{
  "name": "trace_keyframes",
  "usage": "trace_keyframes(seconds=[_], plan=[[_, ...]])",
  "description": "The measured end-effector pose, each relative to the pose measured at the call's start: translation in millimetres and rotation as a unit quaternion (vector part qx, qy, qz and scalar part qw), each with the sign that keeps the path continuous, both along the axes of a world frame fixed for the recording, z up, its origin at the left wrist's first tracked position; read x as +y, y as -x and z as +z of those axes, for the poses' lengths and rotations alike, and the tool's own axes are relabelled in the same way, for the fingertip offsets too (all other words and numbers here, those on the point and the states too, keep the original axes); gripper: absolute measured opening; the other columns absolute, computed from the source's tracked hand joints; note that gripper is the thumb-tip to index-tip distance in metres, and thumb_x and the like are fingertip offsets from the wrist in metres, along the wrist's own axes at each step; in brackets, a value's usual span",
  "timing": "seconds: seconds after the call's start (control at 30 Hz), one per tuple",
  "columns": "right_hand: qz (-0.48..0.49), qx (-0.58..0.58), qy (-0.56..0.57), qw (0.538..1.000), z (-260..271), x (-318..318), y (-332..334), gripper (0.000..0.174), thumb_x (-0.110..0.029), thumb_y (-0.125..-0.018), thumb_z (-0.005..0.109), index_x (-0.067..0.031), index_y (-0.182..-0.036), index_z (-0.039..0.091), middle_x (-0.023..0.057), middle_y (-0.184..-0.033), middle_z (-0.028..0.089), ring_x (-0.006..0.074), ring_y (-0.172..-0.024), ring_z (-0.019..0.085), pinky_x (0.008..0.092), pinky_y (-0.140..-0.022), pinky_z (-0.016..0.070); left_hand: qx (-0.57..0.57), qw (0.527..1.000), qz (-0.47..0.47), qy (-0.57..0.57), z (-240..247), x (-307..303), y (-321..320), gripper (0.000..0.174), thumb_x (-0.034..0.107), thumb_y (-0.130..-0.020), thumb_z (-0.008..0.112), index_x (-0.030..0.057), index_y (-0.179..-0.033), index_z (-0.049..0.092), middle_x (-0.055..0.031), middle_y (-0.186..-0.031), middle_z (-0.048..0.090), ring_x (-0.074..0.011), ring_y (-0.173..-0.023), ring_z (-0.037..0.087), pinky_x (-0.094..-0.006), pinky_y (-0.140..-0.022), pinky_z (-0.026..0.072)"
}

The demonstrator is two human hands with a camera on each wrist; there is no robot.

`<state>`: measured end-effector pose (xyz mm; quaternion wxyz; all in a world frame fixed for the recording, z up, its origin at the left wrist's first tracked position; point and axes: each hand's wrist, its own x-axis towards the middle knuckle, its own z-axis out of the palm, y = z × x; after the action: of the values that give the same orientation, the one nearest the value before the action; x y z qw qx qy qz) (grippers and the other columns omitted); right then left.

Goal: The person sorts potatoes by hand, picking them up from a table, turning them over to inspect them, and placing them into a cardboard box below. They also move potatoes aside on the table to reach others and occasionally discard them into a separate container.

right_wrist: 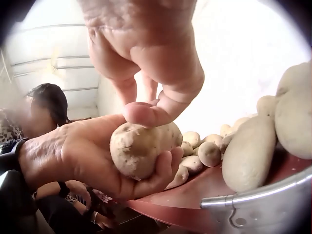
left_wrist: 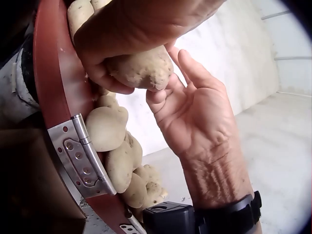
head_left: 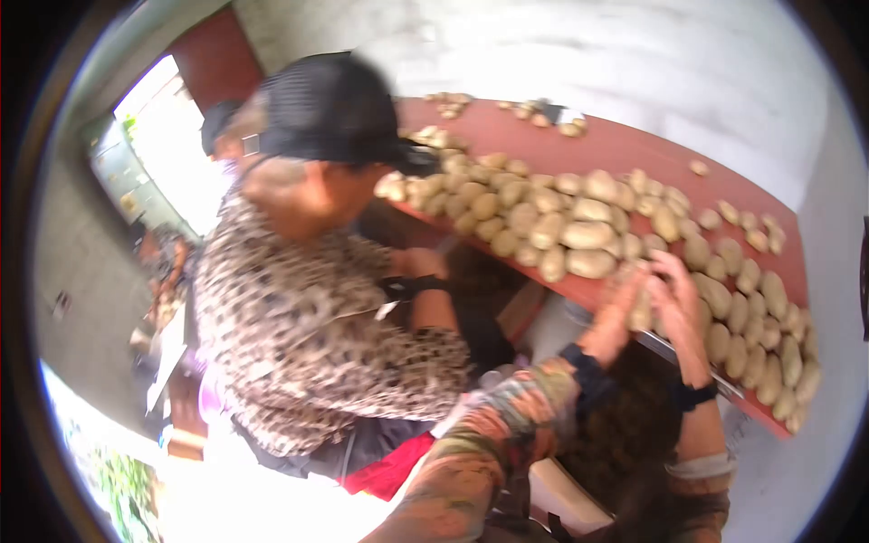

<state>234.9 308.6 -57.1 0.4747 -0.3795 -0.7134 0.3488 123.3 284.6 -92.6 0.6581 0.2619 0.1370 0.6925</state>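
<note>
A potato (head_left: 641, 310) is between both hands at the table's near edge. My left hand (head_left: 612, 317) grips it from below; in the right wrist view its fingers curl round the potato (right_wrist: 134, 152). From the other side my right hand (head_left: 681, 317) holds the same potato's end, a fingertip pressed on its top in the right wrist view. In the left wrist view the potato (left_wrist: 146, 70) has a rough, knobbly end, and its far part is hidden by the left hand (left_wrist: 141, 24). More potatoes (head_left: 756, 317) lie beside the right hand.
The red table (head_left: 615, 136) carries a long heap of potatoes (head_left: 543, 208) and small groups at the back. A metal hinge (left_wrist: 83, 158) sits on its edge. Close on the left, a person (head_left: 317, 299) in a dark cap leans over the table. A white wall (head_left: 634, 63) stands behind.
</note>
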Motion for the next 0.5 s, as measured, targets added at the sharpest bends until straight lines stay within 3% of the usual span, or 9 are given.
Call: trace_keyframes(seconds=[0.03, 0.07, 0.1, 0.13, 0.17, 0.2, 0.27, 0.5], plan=[[-0.043, -0.032, -0.04, 0.998, -9.2, 6.0, -1.5, 0.04, -0.017, -0.089, 0.056, -0.0042, -0.126, 0.051, 0.009, -0.106, 0.058, 0.0147, -0.091, 0.054, 0.0281, -0.078, 0.0456, 0.006, 0.999, 0.035, -0.037, -14.5, 7.5, -4.9, 0.035, 0.031, -0.092, 0.057, 0.006, -0.116, 0.057, -0.0054, -0.105, 0.062, -0.014, -0.092, 0.06, -0.029, -0.074, 0.0506], [-0.084, -0.059, -0.08, 0.991, -15.8, 10.4, -3.5, 0.04, -0.019, -0.089, 0.057, -0.0039, -0.126, 0.052, 0.0105, -0.116, 0.056, 0.0185, -0.105, 0.053, 0.0314, -0.091, 0.0436, 0.142, 0.97, 0.135, -0.143, -21.3, 8.2, -5.2, 0.035, 0.03, -0.093, 0.056, 0.0063, -0.119, 0.056, -0.0052, -0.107, 0.061, -0.0149, -0.096, 0.059, -0.0288, -0.08, 0.0488], [-0.068, -0.034, -0.059, 0.995, -16.6, 7.7, -0.5, 0.041, -0.022, -0.091, 0.054, -0.0028, -0.127, 0.05, 0.01, -0.12, 0.054, 0.0189, -0.112, 0.049, 0.032, -0.096, 0.0387, 0.115, 0.978, 0.131, -0.116, -27.3, 12.6, -7.7, 0.034, 0.028, -0.092, 0.057, 0.0054, -0.118, 0.057, -0.0054, -0.109, 0.061, -0.0158, -0.101, 0.057, -0.03, -0.084, 0.0468], [-0.056, -0.014, -0.034, 0.998, -15.7, 6.4, 0.8, 0.042, -0.025, -0.093, 0.052, -0.0017, -0.128, 0.049, 0.0096, -0.125, 0.052, 0.0194, -0.118, 0.045, 0.0325, -0.102, 0.0337, 0.156, 0.983, 0.048, -0.086, -42.6, 34.3, -5.0, 0.038, 0.026, -0.098, 0.043, 0.0034, -0.128, 0.05, -0.0135, -0.128, 0.051, -0.0251, -0.122, 0.044, -0.0356, -0.103, 0.0345], [-0.033, 0.002, -0.01, 0.999, -16.9, 7.8, 3.2, 0.043, -0.027, -0.095, 0.048, -0.0016, -0.129, 0.048, 0.0094, -0.126, 0.051, 0.0192, -0.119, 0.045, 0.0317, -0.102, 0.0326, 0.263, 0.947, 0.141, -0.117, -42.5, 31.3, -6.0, 0.038, 0.03, -0.096, 0.049, 0.0037, -0.123, 0.053, -0.0102, -0.12, 0.056, -0.0204, -0.114, 0.05, -0.0326, -0.097, 0.0391], [-0.015, 0.015, 0.015, 1.0, -17.3, 5.1, 0.6, 0.043, -0.029, -0.097, 0.045, -0.0015, -0.13, 0.047, 0.0092, -0.128, 0.05, 0.0191, -0.12, 0.044, 0.0309, -0.103, 0.0315, 0.207, 0.972, 0.107, -0.018, -33.3, 33.2, -12.2, 0.044, 0.036, -0.092, 0.054, 0.0024, -0.119, 0.054, -0.0095, -0.114, 0.059, -0.0185, -0.108, 0.053, -0.0315, -0.09, 0.0429], [0.011, 0.008, 0.031, 0.999, -21.9, 17.6, -7.3, 0.044, -0.032, -0.099, 0.038, -0.0019, -0.13, 0.047, 0.0092, -0.128, 0.049, 0.0191, -0.12, 0.044, 0.0303, -0.103, 0.0301, 0.209, 0.972, 0.033, 0.099, -22.7, 32.0, -8.6, 0.051, 0.041, -0.088, 0.055, 0.0013, -0.119, 0.051, -0.0119, -0.111, 0.058, -0.0205, -0.106, 0.054, -0.0323, -0.086, 0.0438], [0.048, 0.099, 0.058, 0.992, -31.9, 22.2, -13.2, 0.049, -0.037, -0.099, 0.035, -0.0017, -0.131, 0.044, 0.0111, -0.131, 0.045, 0.0219, -0.124, 0.041, 0.0313, -0.105, 0.0284, 0.232, 0.971, 0.05, 0.038, 11.7, -0.6, 5.1, 0.056, 0.045, -0.084, 0.055, 0.0004, -0.117, 0.048, -0.0141, -0.108, 0.056, -0.0221, -0.102, 0.053, -0.0341, -0.087, 0.043]])
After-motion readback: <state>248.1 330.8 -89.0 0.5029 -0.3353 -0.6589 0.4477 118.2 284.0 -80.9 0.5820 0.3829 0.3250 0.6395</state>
